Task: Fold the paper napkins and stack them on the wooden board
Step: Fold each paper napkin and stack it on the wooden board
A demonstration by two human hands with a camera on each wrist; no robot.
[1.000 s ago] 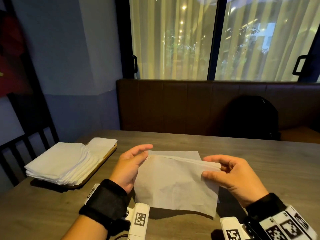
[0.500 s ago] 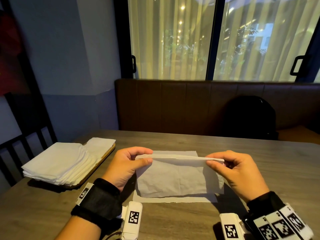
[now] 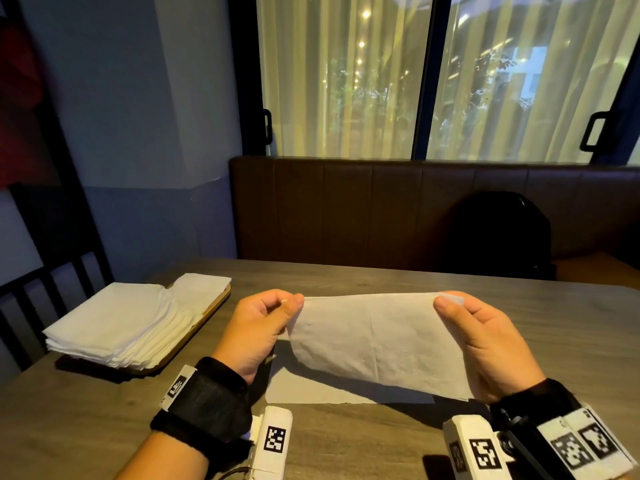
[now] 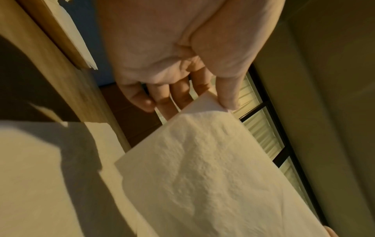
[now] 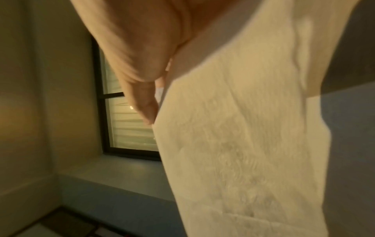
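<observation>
Both hands hold up a white paper napkin [image 3: 374, 341] above the table, stretched between them. My left hand [image 3: 294, 303] pinches its upper left corner and my right hand [image 3: 446, 302] pinches the upper right one. The sheet slopes down toward me from that edge. In the left wrist view, thumb and fingers of the left hand [image 4: 219, 102] nip the napkin [image 4: 202, 176]. The right wrist view shows the right hand [image 5: 154, 115] at the napkin's [image 5: 243, 144] edge. A flat sheet [image 3: 311, 391] lies on the table beneath; I cannot tell whether it is joined. Folded napkins [image 3: 117, 323] are stacked on the wooden board [image 3: 211, 315] at the left.
The grey-brown table [image 3: 554, 341] runs back to a brown padded bench [image 3: 346, 209] under a curtained window. A black backpack [image 3: 498, 233] sits on the bench at the right. A dark chair back [image 3: 41, 282] stands beyond the table's left edge.
The hands have raised the napkin's far edge and pulled it taut. It lay partly on the table; now it hangs between the pinching fingers.
</observation>
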